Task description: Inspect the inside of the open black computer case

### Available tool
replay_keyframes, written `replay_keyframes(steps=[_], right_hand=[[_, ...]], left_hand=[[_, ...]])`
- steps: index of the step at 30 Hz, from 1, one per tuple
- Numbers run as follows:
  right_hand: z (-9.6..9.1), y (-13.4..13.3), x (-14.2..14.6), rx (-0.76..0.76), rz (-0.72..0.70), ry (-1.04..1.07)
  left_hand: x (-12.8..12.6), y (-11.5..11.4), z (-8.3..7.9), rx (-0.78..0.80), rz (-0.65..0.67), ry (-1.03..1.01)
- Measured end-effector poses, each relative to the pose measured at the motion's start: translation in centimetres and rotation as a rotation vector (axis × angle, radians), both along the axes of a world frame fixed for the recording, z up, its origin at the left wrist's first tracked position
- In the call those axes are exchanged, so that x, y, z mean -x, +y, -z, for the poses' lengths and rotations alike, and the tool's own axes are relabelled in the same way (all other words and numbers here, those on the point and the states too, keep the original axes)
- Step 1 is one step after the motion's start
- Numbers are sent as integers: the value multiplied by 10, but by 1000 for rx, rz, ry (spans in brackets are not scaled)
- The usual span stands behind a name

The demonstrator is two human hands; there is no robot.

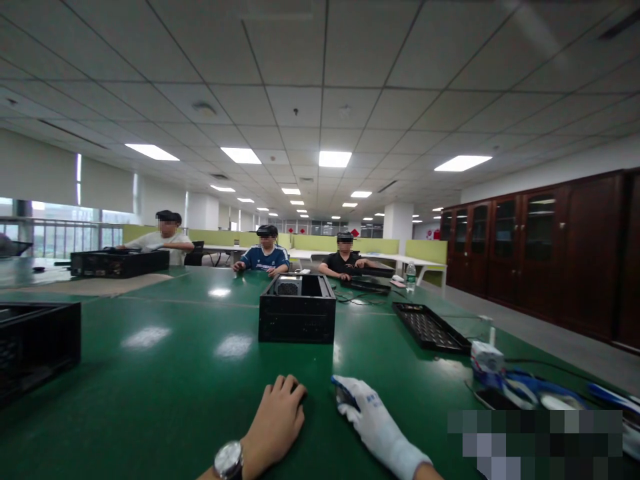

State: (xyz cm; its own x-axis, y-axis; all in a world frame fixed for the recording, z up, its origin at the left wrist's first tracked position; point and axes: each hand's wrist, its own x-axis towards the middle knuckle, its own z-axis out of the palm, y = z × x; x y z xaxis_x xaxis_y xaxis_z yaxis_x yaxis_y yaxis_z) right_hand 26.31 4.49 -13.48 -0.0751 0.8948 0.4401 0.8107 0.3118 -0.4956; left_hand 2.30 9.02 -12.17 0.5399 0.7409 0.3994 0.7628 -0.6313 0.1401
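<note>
My left hand (277, 419) is bare, with a wristwatch (229, 460) on it. It rests on the green table (165, 393) with its fingers curled under, and nothing shows in it. My right hand (371, 419) wears a white glove and lies just to the right of it. Its fingers are bent around a small dark thing that I cannot make out. An open black computer case (297, 311) stands on the table beyond both hands, out of their touch.
A black perforated panel (430, 327) lies to the right of the case. A small white box (486, 360) and blue cables (530, 390) sit at the right edge. More black cases stand at the left (35, 343) and far left (117, 262). Three people sit across the table. Brown cabinets (540, 247) line the right wall.
</note>
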Motion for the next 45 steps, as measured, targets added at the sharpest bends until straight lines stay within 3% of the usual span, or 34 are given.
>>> replay_keyframes(steps=[11, 19, 22, 27, 29, 31, 33, 36, 40, 43, 45], right_hand=[[-15, -1, 2, -16, 65, 3], [-16, -2, 4, 3, 83, -11], [-10, 1, 2, -2, 100, -12], [-9, -1, 2, 20, 83, 12], [-11, -2, 1, 9, 75, 48], [-13, -1, -2, 11, 131, 111], [-12, 3, -8, 23, 253, 178], [-8, 10, -17, 23, 384, 227], [-2, 14, -25, -3, 420, 260], [-4, 12, -29, -32, 466, 299], [-6, 8, -33, -52, 491, 321]], left_hand=[[0, 1, -1, -13, -2, 13], [-2, 4, 3, -132, 40, 71], [-11, 28, -20, -222, 79, 113], [-34, 109, -100, -354, -4, 82], [-41, 138, -124, -369, -62, 63], [-46, 159, -135, -342, -102, 79], [-50, 171, -136, -302, -124, 116], [-55, 175, -132, -274, -145, 158], [-55, 165, -138, -251, -167, 217], [-46, 139, -147, -240, -166, 275], [-36, 108, -150, -246, -145, 314]])
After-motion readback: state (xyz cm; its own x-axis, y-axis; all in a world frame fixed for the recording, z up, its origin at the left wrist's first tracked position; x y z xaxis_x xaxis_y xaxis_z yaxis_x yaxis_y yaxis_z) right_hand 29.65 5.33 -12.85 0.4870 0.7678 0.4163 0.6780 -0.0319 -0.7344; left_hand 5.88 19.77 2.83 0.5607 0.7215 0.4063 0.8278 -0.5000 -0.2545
